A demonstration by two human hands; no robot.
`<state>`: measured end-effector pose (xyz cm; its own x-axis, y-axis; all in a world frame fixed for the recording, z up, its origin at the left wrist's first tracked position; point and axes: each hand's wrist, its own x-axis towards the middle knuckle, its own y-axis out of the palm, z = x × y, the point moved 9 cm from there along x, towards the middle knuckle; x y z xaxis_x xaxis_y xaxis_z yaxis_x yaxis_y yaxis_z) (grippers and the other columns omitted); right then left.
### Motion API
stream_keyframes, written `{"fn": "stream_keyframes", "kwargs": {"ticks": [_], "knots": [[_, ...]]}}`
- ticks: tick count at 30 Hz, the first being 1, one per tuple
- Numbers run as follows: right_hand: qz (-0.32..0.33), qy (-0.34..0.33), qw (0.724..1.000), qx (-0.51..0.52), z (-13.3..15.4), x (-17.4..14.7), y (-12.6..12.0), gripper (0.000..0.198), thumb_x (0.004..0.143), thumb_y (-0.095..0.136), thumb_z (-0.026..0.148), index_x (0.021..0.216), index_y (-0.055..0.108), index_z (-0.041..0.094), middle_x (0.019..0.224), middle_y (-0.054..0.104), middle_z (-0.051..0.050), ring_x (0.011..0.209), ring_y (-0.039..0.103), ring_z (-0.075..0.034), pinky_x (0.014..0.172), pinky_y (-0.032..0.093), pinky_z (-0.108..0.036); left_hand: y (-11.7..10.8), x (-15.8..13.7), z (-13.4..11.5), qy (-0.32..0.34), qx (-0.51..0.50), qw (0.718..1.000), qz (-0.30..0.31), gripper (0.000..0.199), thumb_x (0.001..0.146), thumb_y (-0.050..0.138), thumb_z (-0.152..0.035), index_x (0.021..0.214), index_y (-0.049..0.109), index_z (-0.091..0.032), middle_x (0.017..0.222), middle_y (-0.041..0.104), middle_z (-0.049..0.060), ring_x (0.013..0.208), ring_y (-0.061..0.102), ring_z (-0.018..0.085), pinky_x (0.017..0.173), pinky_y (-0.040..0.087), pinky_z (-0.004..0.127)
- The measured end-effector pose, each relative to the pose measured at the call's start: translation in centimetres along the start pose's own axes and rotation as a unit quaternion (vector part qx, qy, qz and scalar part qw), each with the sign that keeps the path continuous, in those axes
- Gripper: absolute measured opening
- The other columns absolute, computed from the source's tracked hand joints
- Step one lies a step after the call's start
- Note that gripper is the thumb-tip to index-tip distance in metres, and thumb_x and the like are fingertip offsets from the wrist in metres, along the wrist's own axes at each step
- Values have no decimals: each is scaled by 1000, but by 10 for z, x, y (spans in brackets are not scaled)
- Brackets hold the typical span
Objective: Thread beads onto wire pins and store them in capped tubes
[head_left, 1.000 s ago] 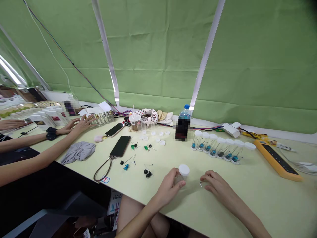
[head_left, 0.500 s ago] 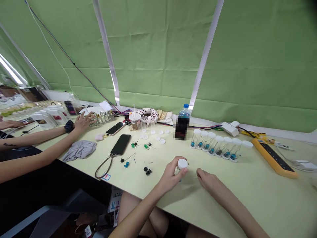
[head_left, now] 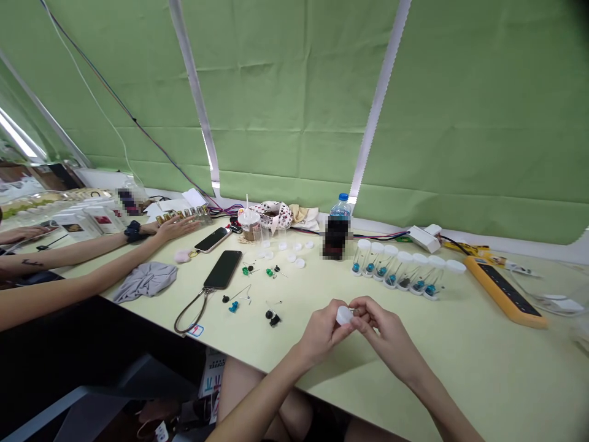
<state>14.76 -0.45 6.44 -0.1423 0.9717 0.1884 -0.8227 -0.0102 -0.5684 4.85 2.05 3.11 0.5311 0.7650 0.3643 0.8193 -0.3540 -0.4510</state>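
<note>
A small clear tube with a white cap (head_left: 344,315) is in my left hand (head_left: 321,334), the fingers wrapped round its side and the cap turned toward me. My right hand (head_left: 386,337) meets it from the right, its thumb and fingertips pinched at the cap's edge. The tube's body is mostly hidden behind the fingers. Further right stands a row of several clear tubes (head_left: 391,270) with white lids, holding blue pieces and thin metal stems. To the left lie loose blue (head_left: 234,306), black (head_left: 275,319) and green pieces (head_left: 269,272) with thin pins.
White caps (head_left: 299,263) and clear tubes lie behind the loose pieces. Two phones, one a black phone (head_left: 223,270), and a grey cloth (head_left: 146,281) are to the left. A co-worker's hand (head_left: 177,228) reaches toward small bottles. An orange power strip (head_left: 504,293) lies right; a water bottle (head_left: 340,209) stands behind.
My right hand has moved left and up to meet the capped tube. My left hand has shifted slightly right, tilting the tube. The co-worker's hand has moved right over the small bottles.
</note>
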Motion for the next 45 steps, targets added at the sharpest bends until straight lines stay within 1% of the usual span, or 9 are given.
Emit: {"fn": "stream_keyframes", "kwargs": {"ticks": [4,9,14,18,21,29,36,40,45], "knots": [[-24,-16,993,-117,19,-5,7,25,83,51,45,93,44,23,71,58,0,59,54,-16,55,40,-27,6,0,-2,14,17,1000,4,28,86,45,-43,99,50,-19,83,60,3,68,55,14,62,40,23],[-44,-27,989,-137,25,-6,4,18,88,45,41,90,47,23,71,57,0,60,52,-15,57,40,-27,3,-3,1,5,4,1000,-21,31,82,51,-38,105,44,-19,76,56,1,65,52,13,61,40,25],[-99,15,995,29,4,0,-22,28,85,50,47,95,49,21,76,57,-2,64,52,-15,59,42,-26,-9,-4,-7,32,-78,996,-42,49,83,52,-35,120,28,-17,89,50,5,82,49,15,77,41,31],[-61,10,972,227,2,4,-22,29,90,42,46,95,51,19,86,60,-7,68,53,-15,62,44,-28,-11,-4,-11,26,-138,990,-6,41,89,43,-29,124,25,-18,101,51,9,95,48,17,89,38,36],[-32,3,961,275,11,6,-17,27,90,43,44,95,51,19,90,61,-8,71,54,-16,66,45,-29,-10,-4,-11,10,-192,981,10,44,88,46,-27,125,25,-20,108,52,10,103,49,18,92,37,38],[32,27,979,199,22,20,-2,36,85,48,53,87,54,18,72,57,-2,65,53,-15,60,44,-27,-5,-1,-7,-26,-247,969,23,47,81,59,-23,119,32,-20,100,60,8,95,56,18,87,42,37],[46,19,974,221,25,24,-3,35,88,45,50,88,54,17,63,55,0,56,51,-13,54,42,-26,-6,-2,-3,-33,-251,967,11,49,77,63,-21,116,34,-20,109,60,10,99,56,19,90,41,40],[-11,22,987,160,12,23,-18,34,83,54,47,100,55,19,77,58,-2,67,57,-15,61,47,-27,-4,-5,4,-50,-250,967,10,46,75,65,-21,113,40,-19,113,58,11,102,54,20,91,41,39],[52,-27,998,24,22,17,-14,30,84,53,36,111,56,24,105,60,-5,87,59,-19,74,48,-30,-1,-8,9,-56,-196,979,18,30,76,63,-27,102,54,-17,105,59,8,96,55,19,87,42,34]]}}
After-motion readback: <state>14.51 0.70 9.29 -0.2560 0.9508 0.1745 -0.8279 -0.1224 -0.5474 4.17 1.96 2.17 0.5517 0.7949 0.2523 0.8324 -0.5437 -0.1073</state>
